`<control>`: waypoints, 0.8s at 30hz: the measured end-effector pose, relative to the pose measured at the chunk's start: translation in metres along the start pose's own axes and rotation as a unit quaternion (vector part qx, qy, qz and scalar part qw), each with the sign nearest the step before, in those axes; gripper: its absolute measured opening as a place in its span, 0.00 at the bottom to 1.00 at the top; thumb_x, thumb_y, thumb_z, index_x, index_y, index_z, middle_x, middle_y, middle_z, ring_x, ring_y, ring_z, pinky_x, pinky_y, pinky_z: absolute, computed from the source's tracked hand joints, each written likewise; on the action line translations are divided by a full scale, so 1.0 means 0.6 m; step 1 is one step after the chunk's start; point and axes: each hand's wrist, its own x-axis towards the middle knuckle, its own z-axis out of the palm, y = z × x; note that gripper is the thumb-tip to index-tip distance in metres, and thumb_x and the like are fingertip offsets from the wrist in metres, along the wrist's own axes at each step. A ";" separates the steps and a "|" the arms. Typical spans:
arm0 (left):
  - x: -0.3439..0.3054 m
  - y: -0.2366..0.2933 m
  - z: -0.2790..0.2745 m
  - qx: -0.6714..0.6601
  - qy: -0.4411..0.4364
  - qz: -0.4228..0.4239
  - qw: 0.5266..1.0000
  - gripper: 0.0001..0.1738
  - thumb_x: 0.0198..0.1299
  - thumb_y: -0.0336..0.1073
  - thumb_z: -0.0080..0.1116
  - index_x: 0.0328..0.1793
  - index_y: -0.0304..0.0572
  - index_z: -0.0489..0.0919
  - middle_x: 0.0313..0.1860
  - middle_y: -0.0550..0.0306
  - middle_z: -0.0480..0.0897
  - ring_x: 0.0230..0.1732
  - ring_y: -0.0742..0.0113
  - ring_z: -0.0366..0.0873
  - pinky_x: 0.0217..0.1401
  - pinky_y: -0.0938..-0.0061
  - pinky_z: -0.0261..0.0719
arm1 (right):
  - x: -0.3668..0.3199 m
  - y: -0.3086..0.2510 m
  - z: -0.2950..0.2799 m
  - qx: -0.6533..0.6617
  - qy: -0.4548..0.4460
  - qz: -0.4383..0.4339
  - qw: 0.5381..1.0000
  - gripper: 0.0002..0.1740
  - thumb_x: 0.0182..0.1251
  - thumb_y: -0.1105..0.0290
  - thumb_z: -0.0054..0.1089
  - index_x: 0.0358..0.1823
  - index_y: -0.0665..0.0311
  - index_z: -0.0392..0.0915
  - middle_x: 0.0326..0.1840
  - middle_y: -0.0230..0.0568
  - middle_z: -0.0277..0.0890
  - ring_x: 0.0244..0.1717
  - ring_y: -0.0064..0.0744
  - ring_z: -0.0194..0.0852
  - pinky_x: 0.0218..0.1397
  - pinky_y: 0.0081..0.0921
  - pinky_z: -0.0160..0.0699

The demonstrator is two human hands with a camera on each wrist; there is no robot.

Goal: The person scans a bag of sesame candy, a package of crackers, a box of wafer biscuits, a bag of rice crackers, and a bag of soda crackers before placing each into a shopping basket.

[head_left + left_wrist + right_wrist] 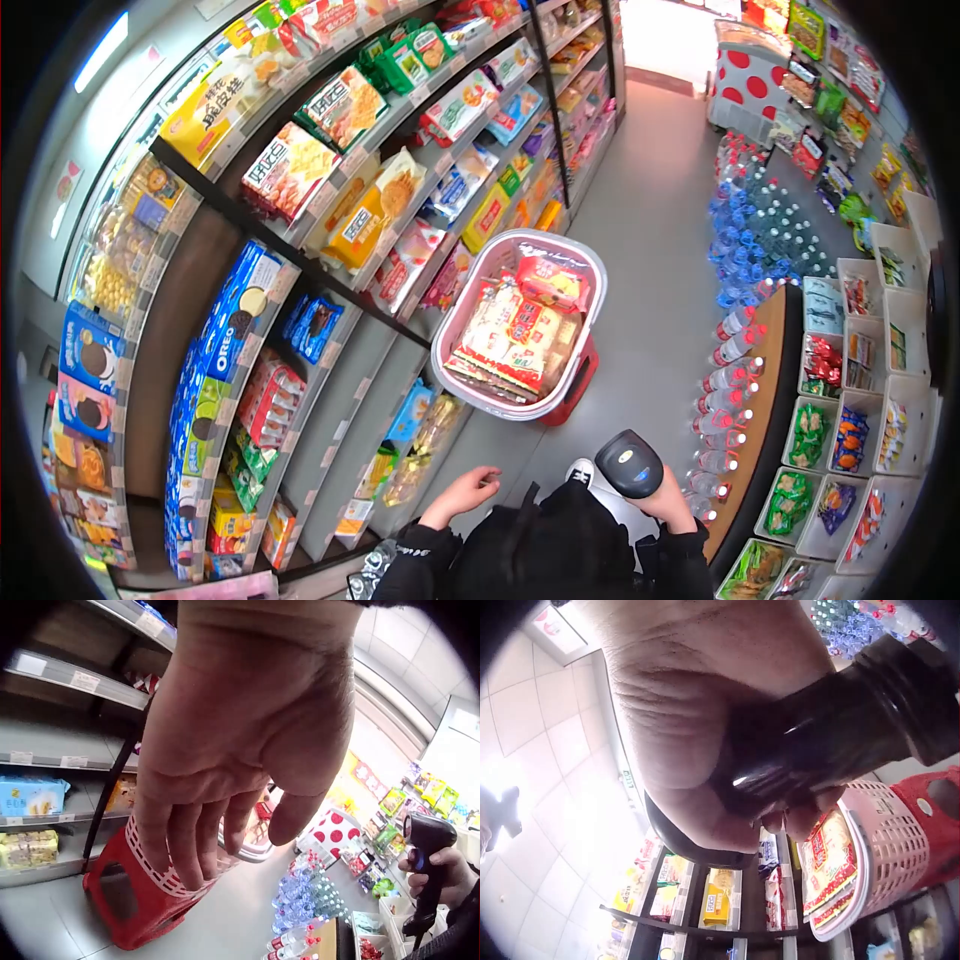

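Note:
A black handheld scanner (629,464) is gripped by my right hand (664,500), at the lower right of the head view; in the right wrist view the fingers wrap its dark handle (802,742). My left hand (468,494) holds nothing, its fingers loosely bent, below the basket. In the left wrist view that hand (240,742) hangs with fingers downward in front of the basket. The pink basket (450,385) holds several snack packages (520,320) and stands on a red base (575,390). Neither hand touches the basket.
Shelves of packaged snacks (345,105) line the left. On the right are bottles (720,420) along a wooden edge (750,450), with white bins (810,430) beyond. Blue-tinted bottle packs (735,240) and a red-dotted box (748,85) stand farther up the grey floor aisle (640,250).

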 end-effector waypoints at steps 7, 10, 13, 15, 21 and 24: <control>0.013 0.009 -0.010 -0.001 -0.003 -0.030 1.000 0.20 0.53 0.38 0.49 0.52 0.37 0.68 0.39 0.54 0.75 0.41 0.67 0.73 0.46 0.75 0.70 | 0.035 0.023 0.015 0.038 -0.002 -0.007 0.999 0.21 0.34 0.74 0.64 0.36 0.67 0.71 0.29 0.34 0.74 0.32 0.21 0.70 0.37 0.21 0.69; 0.009 -0.012 -0.024 -0.010 -0.001 -0.034 0.999 0.19 0.54 0.36 0.49 0.52 0.37 0.68 0.39 0.55 0.75 0.42 0.71 0.71 0.47 0.78 0.69 | 0.061 0.011 0.026 -0.007 -0.044 -0.010 0.999 0.21 0.34 0.75 0.63 0.36 0.67 0.71 0.30 0.35 0.74 0.32 0.21 0.70 0.37 0.22 0.69; 0.015 -0.041 -0.043 -0.036 0.004 -0.026 0.999 0.19 0.54 0.35 0.49 0.52 0.37 0.67 0.39 0.56 0.75 0.42 0.71 0.71 0.46 0.78 0.69 | 0.086 -0.030 0.043 -0.031 -0.033 -0.007 0.999 0.18 0.35 0.76 0.63 0.34 0.68 0.72 0.28 0.38 0.75 0.30 0.23 0.71 0.37 0.22 0.69; 0.023 -0.054 -0.062 -0.062 0.010 -0.023 0.998 0.19 0.54 0.35 0.49 0.53 0.37 0.67 0.39 0.56 0.75 0.42 0.72 0.71 0.46 0.78 0.69 | 0.103 -0.052 0.055 -0.052 -0.029 -0.033 0.998 0.18 0.36 0.74 0.63 0.34 0.68 0.72 0.28 0.39 0.75 0.31 0.24 0.71 0.37 0.23 0.70; 0.045 -0.062 -0.134 -0.107 0.070 0.009 0.992 0.21 0.52 0.40 0.51 0.52 0.39 0.68 0.39 0.55 0.74 0.38 0.69 0.72 0.42 0.76 0.70 | 0.148 -0.135 0.099 -0.090 -0.032 -0.048 0.994 0.19 0.37 0.74 0.63 0.35 0.69 0.71 0.30 0.38 0.75 0.32 0.23 0.71 0.39 0.23 0.69; 0.053 -0.076 -0.163 -0.124 0.093 0.022 0.988 0.21 0.52 0.40 0.51 0.52 0.39 0.68 0.38 0.57 0.75 0.36 0.70 0.72 0.40 0.77 0.70 | 0.170 -0.154 0.118 -0.093 -0.035 -0.059 0.993 0.19 0.37 0.76 0.61 0.36 0.69 0.70 0.29 0.36 0.74 0.32 0.21 0.70 0.39 0.22 0.69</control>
